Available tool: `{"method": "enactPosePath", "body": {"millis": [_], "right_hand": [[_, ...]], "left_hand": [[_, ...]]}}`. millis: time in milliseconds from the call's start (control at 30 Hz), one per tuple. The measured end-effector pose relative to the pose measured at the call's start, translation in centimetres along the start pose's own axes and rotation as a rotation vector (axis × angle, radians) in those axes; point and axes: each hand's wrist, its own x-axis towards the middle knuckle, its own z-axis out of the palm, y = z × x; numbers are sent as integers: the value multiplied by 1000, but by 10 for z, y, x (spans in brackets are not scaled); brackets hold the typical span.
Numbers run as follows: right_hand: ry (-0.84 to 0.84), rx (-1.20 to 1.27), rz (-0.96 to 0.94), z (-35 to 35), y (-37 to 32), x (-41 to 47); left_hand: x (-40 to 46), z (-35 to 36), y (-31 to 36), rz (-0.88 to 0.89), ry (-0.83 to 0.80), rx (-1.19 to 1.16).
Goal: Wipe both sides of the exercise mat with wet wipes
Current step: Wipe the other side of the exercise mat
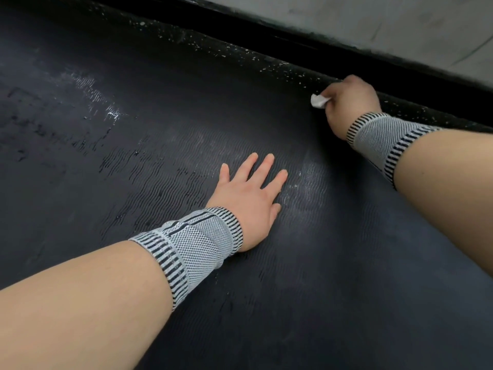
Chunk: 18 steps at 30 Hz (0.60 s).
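Black ribbed surface: the exercise mat [186, 108] fills the view, lying flat on speckled rubber floor [240, 53], wet streaks shining in places.
Right hand [352, 98]: fingers curled round a crumpled white wet wipe [319, 100], at the mat's far edge.
Left hand [253, 196]: flat, fingers spread, pressing the mat down.
Risk: the balled wipe probably covers little per stroke, so strips could be missed; the damp ribs may let the bracing palm slide.
Wrist: grey knitted wristbands [202, 241], striped at the cuffs.

mat [160, 124]: dark navy-black, fine wavy ribbing, pale wet sheen beside the left fingers [266, 166]
wipe [318, 100]: white
wrist bands [197, 244]: grey, black stripes
floor strip [240, 53]: black, white flecks
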Motion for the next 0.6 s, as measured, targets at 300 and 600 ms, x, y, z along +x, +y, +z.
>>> {"method": "enactPosePath", "body": {"millis": [300,600], "right_hand": [[-48,103,-301,-6,-15,-80],[-12,-16,56,-3,-6,-3]], "left_hand": [[1,2,0,5,20,1],[2,2,-2,7,5,-4]]}}
